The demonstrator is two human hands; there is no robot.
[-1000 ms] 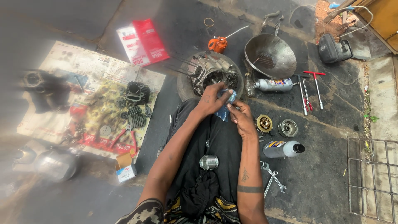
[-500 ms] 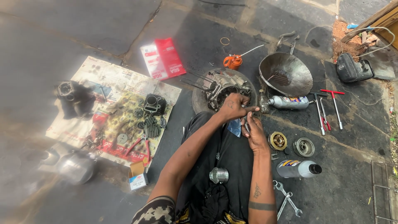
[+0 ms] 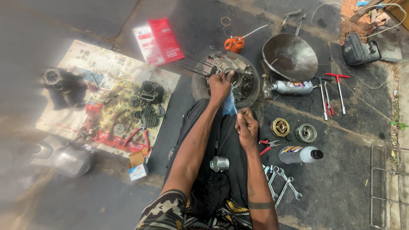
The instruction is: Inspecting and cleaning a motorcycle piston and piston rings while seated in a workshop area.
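Blue crumpled cloth [image 3: 229, 104] pinched in both hands' closed fingers — beside greasy metal engine case [image 3: 233, 76].

The left hand [image 3: 220, 86] covers part of the engine case [image 3: 232, 76]. The left edge is blurred around the metal tank [image 3: 70, 159]. The wire rack [image 3: 390, 187] is cut off at the right edge.

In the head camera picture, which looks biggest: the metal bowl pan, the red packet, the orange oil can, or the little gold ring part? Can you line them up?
1. Metal bowl pan, clearly biggest.
2. Red packet.
3. Orange oil can.
4. Gold ring part.
The last two look close in size, so their order is unsure. All four lie on the ground, so nearness hardly changes this.
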